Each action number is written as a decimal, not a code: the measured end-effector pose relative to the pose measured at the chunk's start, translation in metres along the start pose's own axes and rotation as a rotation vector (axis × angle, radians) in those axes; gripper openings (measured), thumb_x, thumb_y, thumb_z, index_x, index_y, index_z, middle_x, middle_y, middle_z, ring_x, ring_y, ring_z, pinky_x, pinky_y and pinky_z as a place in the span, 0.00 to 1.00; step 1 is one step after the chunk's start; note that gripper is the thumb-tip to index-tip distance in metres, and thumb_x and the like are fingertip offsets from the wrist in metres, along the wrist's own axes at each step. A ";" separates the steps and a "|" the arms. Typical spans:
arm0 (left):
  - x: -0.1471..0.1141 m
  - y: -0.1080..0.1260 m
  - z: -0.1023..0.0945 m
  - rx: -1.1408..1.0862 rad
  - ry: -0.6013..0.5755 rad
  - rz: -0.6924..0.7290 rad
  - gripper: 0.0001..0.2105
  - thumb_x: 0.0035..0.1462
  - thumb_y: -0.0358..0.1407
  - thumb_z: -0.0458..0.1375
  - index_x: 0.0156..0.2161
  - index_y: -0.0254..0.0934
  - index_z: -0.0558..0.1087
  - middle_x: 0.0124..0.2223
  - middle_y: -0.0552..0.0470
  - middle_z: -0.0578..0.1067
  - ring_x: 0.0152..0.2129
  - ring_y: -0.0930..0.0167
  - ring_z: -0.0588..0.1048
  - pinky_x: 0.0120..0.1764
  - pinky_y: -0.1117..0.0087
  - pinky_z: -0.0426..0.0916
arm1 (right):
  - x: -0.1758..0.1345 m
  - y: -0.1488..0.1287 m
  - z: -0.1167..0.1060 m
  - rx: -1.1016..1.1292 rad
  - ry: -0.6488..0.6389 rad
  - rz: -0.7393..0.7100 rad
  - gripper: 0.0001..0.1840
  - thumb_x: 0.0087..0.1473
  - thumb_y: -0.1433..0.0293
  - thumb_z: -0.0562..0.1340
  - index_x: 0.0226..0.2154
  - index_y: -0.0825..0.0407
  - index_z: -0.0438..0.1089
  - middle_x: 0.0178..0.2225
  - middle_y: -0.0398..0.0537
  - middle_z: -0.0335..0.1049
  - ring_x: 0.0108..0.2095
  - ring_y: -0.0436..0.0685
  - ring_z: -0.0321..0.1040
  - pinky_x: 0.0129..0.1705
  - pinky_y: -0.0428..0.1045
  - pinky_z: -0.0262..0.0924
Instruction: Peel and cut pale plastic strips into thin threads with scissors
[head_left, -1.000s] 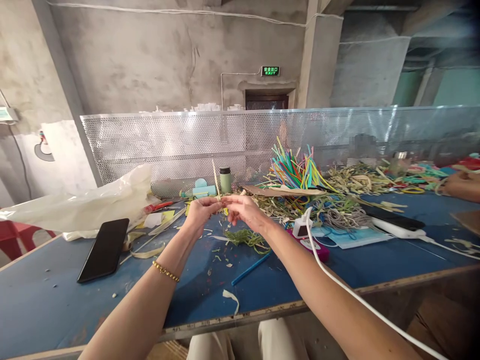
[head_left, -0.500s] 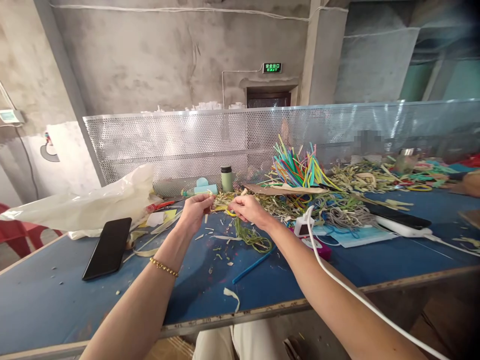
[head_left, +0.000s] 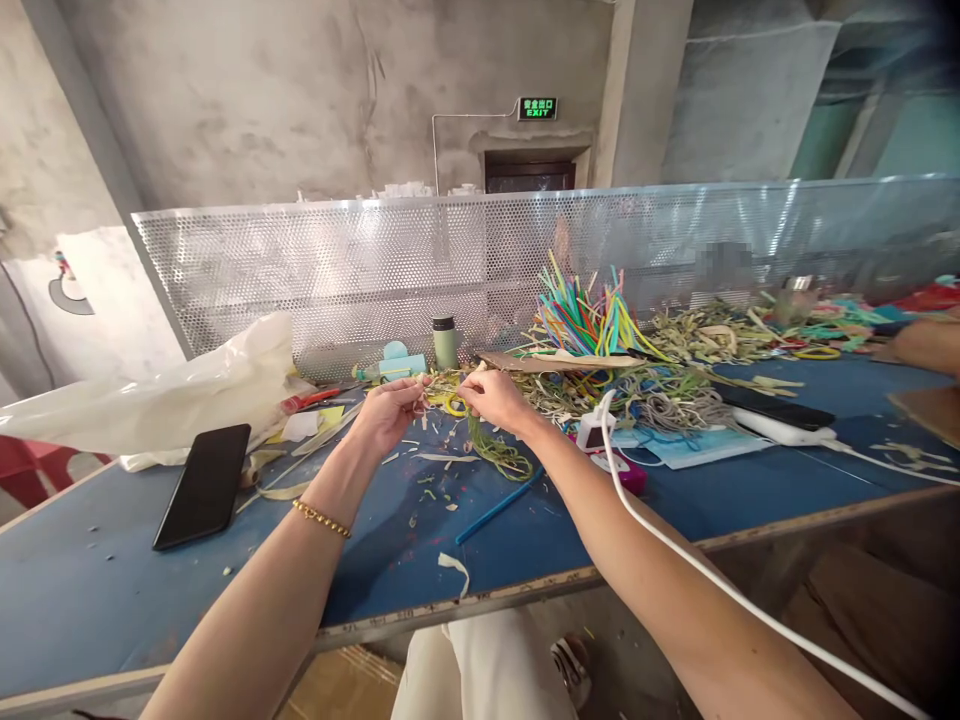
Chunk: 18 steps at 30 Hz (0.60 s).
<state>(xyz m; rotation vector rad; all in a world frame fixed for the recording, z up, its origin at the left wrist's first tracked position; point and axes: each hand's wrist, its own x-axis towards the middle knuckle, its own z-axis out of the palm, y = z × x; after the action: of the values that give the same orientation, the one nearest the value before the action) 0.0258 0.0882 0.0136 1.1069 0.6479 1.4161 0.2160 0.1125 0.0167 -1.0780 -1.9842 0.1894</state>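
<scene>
Over the far middle of the blue table, my left hand (head_left: 394,410) is closed, thumb and fingers pinched together. Whatever it grips is too small to name. My right hand (head_left: 495,398) is just to its right, a short gap away, its fingers also pinched, and I cannot make out what they hold. Behind and below both hands lies a heap of dry, pale green plant strips (head_left: 615,385). Below my right hand is a loose bundle of green strands (head_left: 499,455). A yellow ring (head_left: 454,405) shows between the hands.
Left of my arms lie a black phone (head_left: 202,487) and a plastic sheet (head_left: 150,400). A blue stick (head_left: 499,508) rests between my forearms. Behind are a green bottle (head_left: 445,343) and colourful pipe cleaners (head_left: 589,310). A white cable (head_left: 675,555) crosses my right arm. Another person's arm (head_left: 930,348) shows at right.
The view has shifted slightly, so the scene sits higher and more to the left. My left hand has turned a little, showing more of its palm side. Both hands stay pinched.
</scene>
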 end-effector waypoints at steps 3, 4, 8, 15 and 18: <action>0.002 -0.002 -0.004 0.048 0.087 -0.028 0.06 0.43 0.25 0.66 0.30 0.26 0.77 0.25 0.48 0.75 0.19 0.75 0.72 0.24 0.74 0.66 | 0.003 0.002 -0.007 0.012 0.026 -0.058 0.05 0.51 0.76 0.63 0.28 0.55 0.76 0.28 0.48 0.75 0.30 0.53 0.70 0.35 0.47 0.61; 0.002 -0.003 -0.005 0.069 0.117 -0.038 0.06 0.42 0.26 0.66 0.29 0.26 0.77 0.26 0.47 0.76 0.20 0.74 0.73 0.25 0.74 0.66 | 0.005 0.004 -0.013 0.034 0.071 -0.074 0.05 0.50 0.76 0.63 0.30 0.55 0.76 0.31 0.50 0.76 0.31 0.53 0.71 0.36 0.47 0.63; 0.001 -0.002 -0.005 0.131 0.154 -0.024 0.10 0.38 0.27 0.69 0.30 0.26 0.78 0.27 0.45 0.78 0.20 0.73 0.74 0.24 0.73 0.66 | 0.013 0.013 -0.053 0.198 0.351 -0.054 0.10 0.55 0.72 0.58 0.35 0.57 0.75 0.34 0.52 0.76 0.26 0.51 0.71 0.30 0.47 0.66; 0.001 -0.005 -0.004 0.149 0.150 -0.010 0.12 0.34 0.27 0.70 0.30 0.26 0.78 0.27 0.46 0.78 0.19 0.74 0.73 0.24 0.74 0.65 | 0.012 0.018 -0.071 -0.180 0.152 0.097 0.14 0.57 0.75 0.54 0.37 0.58 0.75 0.31 0.52 0.77 0.28 0.52 0.73 0.31 0.44 0.64; 0.002 -0.006 -0.005 0.137 0.159 0.000 0.14 0.33 0.27 0.70 0.31 0.27 0.78 0.26 0.46 0.78 0.18 0.74 0.73 0.23 0.74 0.64 | 0.023 0.025 -0.043 -0.360 -0.061 0.183 0.11 0.56 0.76 0.57 0.31 0.58 0.76 0.30 0.53 0.78 0.33 0.55 0.74 0.35 0.44 0.62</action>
<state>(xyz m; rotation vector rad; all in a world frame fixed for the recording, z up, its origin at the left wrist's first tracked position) 0.0245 0.0923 0.0072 1.1068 0.8694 1.4879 0.2570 0.1340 0.0458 -1.5010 -2.0200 -0.0418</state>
